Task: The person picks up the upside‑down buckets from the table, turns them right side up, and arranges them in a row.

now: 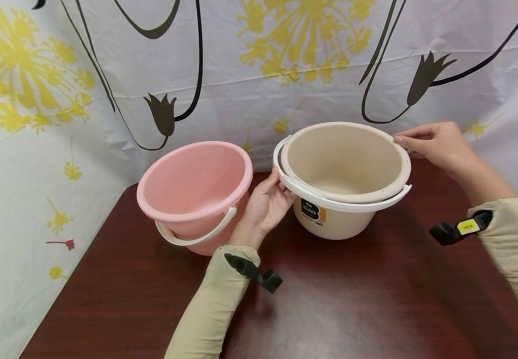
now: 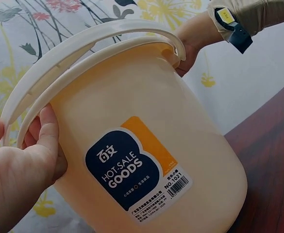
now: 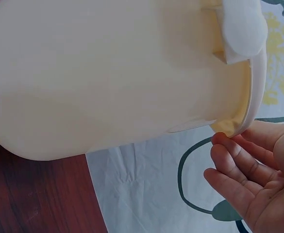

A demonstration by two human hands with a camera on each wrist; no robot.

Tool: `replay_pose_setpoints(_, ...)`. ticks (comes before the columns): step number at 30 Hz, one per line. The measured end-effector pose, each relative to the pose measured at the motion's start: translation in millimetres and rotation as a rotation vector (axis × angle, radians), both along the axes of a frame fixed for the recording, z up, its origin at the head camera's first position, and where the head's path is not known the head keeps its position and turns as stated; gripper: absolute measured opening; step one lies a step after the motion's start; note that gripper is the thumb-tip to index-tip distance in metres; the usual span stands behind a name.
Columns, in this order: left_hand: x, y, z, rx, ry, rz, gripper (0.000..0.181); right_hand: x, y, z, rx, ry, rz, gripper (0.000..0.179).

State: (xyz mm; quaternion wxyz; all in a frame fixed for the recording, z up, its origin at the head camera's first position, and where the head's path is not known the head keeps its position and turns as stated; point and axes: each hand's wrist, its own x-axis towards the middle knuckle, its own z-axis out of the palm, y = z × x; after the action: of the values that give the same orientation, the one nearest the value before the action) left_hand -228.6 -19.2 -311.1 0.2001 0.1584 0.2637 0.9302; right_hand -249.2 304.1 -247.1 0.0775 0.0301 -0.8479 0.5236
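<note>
A cream plastic bucket (image 1: 337,222) is on the right, its mouth tipped toward the head camera. My left hand (image 1: 268,204) grips its left side at the rim, with the thumb at the white handle (image 1: 353,203) and the fingers under the rim. On the far right side, my right hand (image 1: 440,144) pinches the rim between thumb and fingers. The handle hangs down across the bucket's front. A dark blue and orange label (image 2: 132,165) shows on the bucket wall in the left wrist view. From the right wrist, the handle's hinge (image 3: 243,29) is visible near the rim.
A pink bucket (image 1: 196,179) with a white handle (image 1: 200,239) stands on the left, close to my left forearm. Both buckets are at the back of a dark red-brown table (image 1: 331,309). Behind them hangs a white flowered cloth (image 1: 250,109).
</note>
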Motion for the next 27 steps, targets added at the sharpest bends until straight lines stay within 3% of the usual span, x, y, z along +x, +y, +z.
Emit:
replay_pose_setpoints(17,-4.7,1.6,-0.6,-0.018,-0.101,0.051,0.024,-2.6,-1,-5.2,0.004,-0.012,-0.048,0.016)
replay_pose_setpoints(27,-5.1,-1.0,-13.2,-0.069,-0.098,0.095,0.034,-1.3,-1,-3.7,-0.017,-0.024,-0.053,0.017)
